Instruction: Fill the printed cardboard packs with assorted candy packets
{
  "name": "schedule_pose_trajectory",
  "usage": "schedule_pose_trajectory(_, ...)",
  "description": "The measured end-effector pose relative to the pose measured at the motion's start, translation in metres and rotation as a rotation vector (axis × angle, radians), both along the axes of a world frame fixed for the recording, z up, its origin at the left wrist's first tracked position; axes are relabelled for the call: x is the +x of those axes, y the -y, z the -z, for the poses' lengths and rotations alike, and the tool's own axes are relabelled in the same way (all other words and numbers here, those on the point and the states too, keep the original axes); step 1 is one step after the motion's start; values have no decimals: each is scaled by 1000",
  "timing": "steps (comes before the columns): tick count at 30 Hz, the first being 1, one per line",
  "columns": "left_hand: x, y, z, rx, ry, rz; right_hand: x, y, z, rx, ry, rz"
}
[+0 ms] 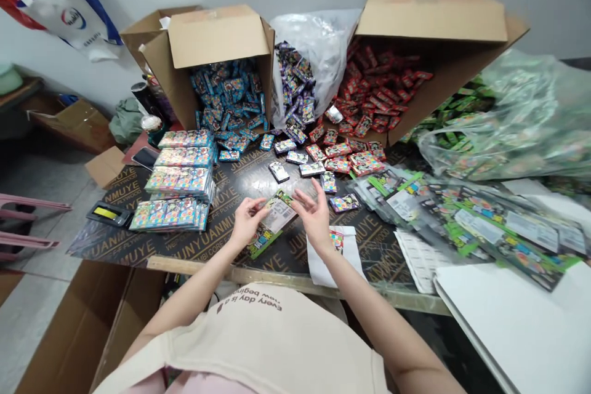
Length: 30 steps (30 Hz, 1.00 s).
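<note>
A flat green-and-black printed plastic packet (274,221) with a white barcode label lies tilted between my hands, near the table's front edge. My left hand (248,220) pinches its left edge between thumb and fingers. At its right corner is my right hand (315,217), fingers spread, fingertips close to or touching the edge. Beyond the hands are several small loose boxes, among them a purple-and-white box (279,171) and a purple box (345,202). A white sheet or pouch (318,261) with a red colourful piece on it is partly under my right wrist.
Stacked blue packs (178,180) stand at left beside a black-and-yellow tool (109,214). Behind are a carton (217,37) of blue boxes, a clear bag (325,31) of purple ones and a carton (434,18) of red ones. Flat green packets (480,221) and a white board (521,320) lie right.
</note>
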<state>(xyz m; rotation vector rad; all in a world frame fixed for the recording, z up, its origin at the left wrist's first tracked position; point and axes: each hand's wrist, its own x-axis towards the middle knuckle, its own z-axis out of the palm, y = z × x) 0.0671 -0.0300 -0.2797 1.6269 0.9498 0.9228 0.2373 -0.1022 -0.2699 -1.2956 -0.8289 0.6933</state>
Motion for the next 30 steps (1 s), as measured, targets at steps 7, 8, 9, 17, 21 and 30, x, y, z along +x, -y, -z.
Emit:
schedule_pose_trajectory(7,28,42,8,-441,481,-232,-16,-24,-12,-93,-450,172)
schedule_pose_trajectory(8,31,47,6,-499,518,-242,-17,-23,-16,-108,-461,109)
schedule_pose_trajectory(9,32,49,3,-566,547,-244,-19,-21,-20,-115,-465,41)
schedule_pose_trajectory(17,23,18,-27,-954,402,-1,-17,4,-26,-95,-623,-23)
schedule_pose_trajectory(21,26,7,-36,-914,371,36,-15,12,-22,-122,-664,-19)
schedule_pose_trajectory(30,20,-1,-53,-150,128,190,4,26,-24,-50,-50,7)
